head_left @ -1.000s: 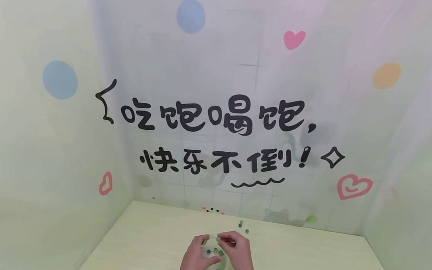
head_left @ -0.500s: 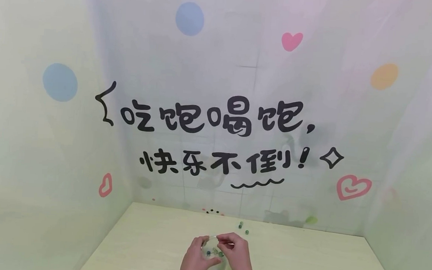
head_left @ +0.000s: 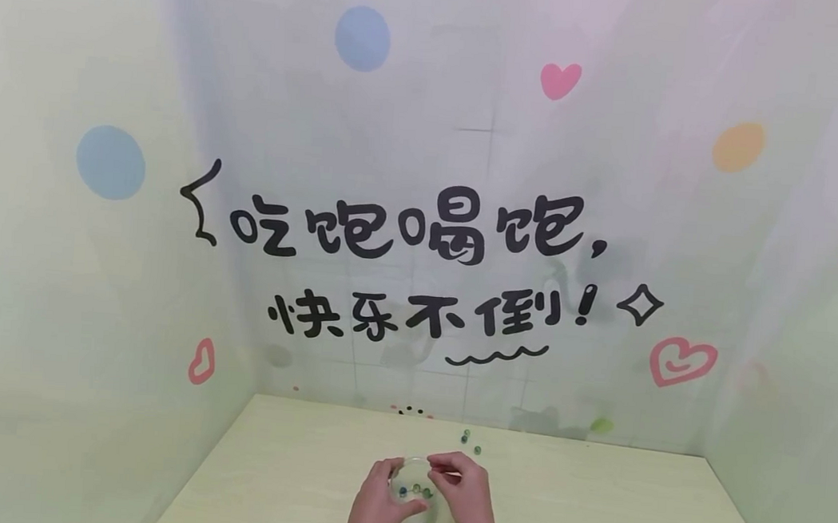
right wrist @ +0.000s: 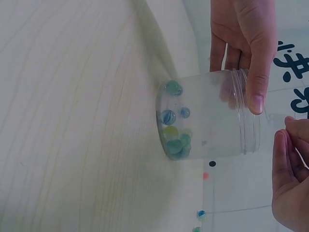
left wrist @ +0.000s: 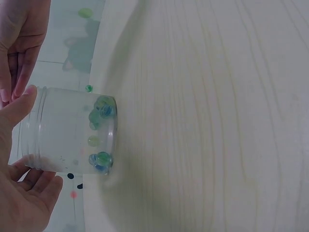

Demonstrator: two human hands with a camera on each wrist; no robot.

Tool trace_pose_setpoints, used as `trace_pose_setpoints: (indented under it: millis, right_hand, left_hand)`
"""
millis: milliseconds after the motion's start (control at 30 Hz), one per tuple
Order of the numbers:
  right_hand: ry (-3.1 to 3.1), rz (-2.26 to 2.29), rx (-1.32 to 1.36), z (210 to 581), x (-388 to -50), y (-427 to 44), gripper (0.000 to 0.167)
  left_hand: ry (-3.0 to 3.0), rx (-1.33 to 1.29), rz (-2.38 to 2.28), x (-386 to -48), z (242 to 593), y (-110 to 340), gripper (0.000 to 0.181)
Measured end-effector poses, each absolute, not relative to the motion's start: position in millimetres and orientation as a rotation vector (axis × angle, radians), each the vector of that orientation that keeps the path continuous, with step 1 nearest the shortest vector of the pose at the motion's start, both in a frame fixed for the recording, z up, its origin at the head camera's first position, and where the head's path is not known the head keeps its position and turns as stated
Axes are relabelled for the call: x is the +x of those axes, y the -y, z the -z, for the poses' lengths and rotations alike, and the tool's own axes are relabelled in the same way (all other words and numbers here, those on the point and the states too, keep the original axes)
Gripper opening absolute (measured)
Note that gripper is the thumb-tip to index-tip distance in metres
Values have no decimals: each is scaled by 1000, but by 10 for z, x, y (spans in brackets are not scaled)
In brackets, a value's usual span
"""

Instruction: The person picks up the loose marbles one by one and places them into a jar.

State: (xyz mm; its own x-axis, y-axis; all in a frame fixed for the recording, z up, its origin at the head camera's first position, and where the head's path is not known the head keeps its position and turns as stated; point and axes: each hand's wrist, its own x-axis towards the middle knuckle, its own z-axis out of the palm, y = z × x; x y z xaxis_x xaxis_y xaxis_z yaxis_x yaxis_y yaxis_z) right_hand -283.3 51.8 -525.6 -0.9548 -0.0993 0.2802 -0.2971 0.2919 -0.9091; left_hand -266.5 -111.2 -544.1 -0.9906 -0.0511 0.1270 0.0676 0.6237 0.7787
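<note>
My left hand (head_left: pixel 384 499) grips a clear plastic jar (head_left: pixel 416 473) near its mouth, thumb on one side and fingers on the other. Through the wall several blue, green and yellowish glass marbles (right wrist: pixel 175 145) show at the jar's bottom. In the left wrist view the marbles (left wrist: pixel 102 158) lie in clusters along the base. My right hand (head_left: pixel 461 488) is at the right of the jar's rim, its thumb and fingertips close together. No marble shows between those fingertips in the right wrist view, where the right hand (right wrist: pixel 292 179) stands just outside the mouth.
A few loose marbles (head_left: pixel 477 450) lie on the pale wood-grain table (head_left: pixel 291 462) behind the jar, to the right. A printed curtain (head_left: pixel 427 134) with black lettering rises at the table's back edge, and side panels stand left and right.
A marble seen at the right fingertips over the rim one second ago no longer shows there. The right hand has shifted slightly right of the mouth. The left hand keeps its grip on the jar.
</note>
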Motion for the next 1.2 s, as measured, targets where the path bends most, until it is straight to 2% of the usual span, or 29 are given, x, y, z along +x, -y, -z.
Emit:
trace_pose_setpoints:
  millis: [500, 1200]
  right_hand:
    - [2378, -1680, 331, 5341, -2864, -647, 17]
    - [2244, -1597, 211, 5439, -3108, -899, 17]
  left_hand:
    - [2709, 9, 1349, -2664, 5445, 1122, 82]
    - [2714, 26, 1342, -2660, 5452, 1113, 83]
